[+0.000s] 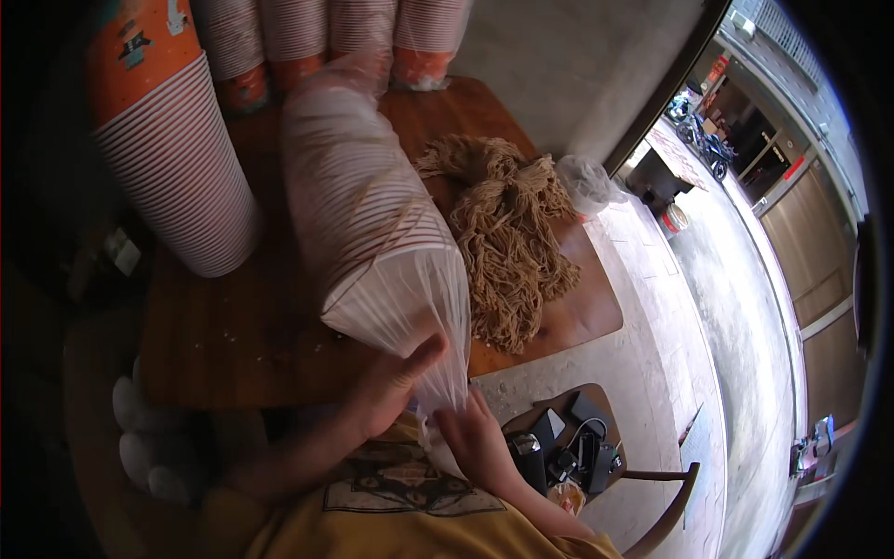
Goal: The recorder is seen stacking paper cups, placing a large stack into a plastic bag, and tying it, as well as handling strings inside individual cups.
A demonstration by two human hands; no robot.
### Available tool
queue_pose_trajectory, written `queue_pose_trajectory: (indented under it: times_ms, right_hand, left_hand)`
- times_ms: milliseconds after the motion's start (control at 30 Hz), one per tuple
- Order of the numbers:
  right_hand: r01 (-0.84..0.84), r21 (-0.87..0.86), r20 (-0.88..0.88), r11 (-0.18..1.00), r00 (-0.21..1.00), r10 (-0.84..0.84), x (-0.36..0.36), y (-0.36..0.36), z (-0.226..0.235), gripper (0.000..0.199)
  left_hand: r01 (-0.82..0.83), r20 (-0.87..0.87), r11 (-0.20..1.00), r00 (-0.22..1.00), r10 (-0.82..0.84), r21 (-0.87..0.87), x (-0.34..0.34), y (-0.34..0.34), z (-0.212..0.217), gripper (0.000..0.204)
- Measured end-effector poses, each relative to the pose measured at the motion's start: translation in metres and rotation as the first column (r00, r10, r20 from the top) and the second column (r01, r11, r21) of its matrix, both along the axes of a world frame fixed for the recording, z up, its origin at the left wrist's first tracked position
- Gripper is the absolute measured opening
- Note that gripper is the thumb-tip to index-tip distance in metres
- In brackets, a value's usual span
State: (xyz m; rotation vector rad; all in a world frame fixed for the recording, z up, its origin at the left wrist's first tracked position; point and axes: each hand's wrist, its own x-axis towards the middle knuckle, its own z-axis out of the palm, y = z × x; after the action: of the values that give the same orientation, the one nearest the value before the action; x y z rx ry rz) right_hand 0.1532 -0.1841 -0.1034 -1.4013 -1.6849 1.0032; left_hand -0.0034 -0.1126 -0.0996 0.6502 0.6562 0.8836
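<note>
A long stack of nested paper cups in a clear plastic bag lies slanting across the wooden table, its wide mouth toward me. The bag's loose end is drawn out past the cup rims and narrows to a twist. My right hand has its fingers closed round that gathered end. Against the bag's left side is my left hand, open with the thumb stretched up; its other fingers are partly hidden. To the left stands a tall stack of orange and white cups, turned upside down.
More bagged cup stacks line the back of the wooden table. Tan stringy bundles lie at its right, near a crumpled plastic bag. A stool with chargers and small electronics stands at my right, beside a curved wooden chair part.
</note>
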Motion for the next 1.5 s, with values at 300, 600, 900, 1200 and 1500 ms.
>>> queue_pose_trajectory:
  times_ms: [300,600,900,1200,1500]
  right_hand:
    - [-0.525,-0.455,-0.734,0.719,0.678,0.031,0.023,0.015,-0.027,0.042]
    - [-0.669,0.221,-0.918,0.709,-0.388,-0.08,0.007,0.001,-0.047,0.016]
    - [-0.22,0.054,-0.865,0.974,-0.497,-0.064,0.048,0.014,0.02,0.04]
    - [-0.111,0.067,0.428,0.992,0.901,0.072,0.001,0.005,0.001,0.052]
    - [-0.866,-0.014,-0.925,0.499,-0.178,-0.335,0.023,-0.005,-0.017,0.032]
  left_hand:
    - [0.28,0.248,0.939,0.942,-0.228,-0.2,0.011,0.02,-0.005,0.062]
    - [0.248,0.283,0.967,0.933,-0.222,-0.059,0.013,0.019,-0.013,0.022]
    - [-0.317,-0.153,0.948,0.937,0.315,0.015,0.021,0.002,-0.001,0.025]
    - [-0.273,-0.116,0.961,0.956,0.268,-0.037,0.011,-0.007,0.005,0.016]
    - [0.383,-0.312,0.915,0.891,-0.329,0.13,-0.03,-0.051,0.001,0.031]
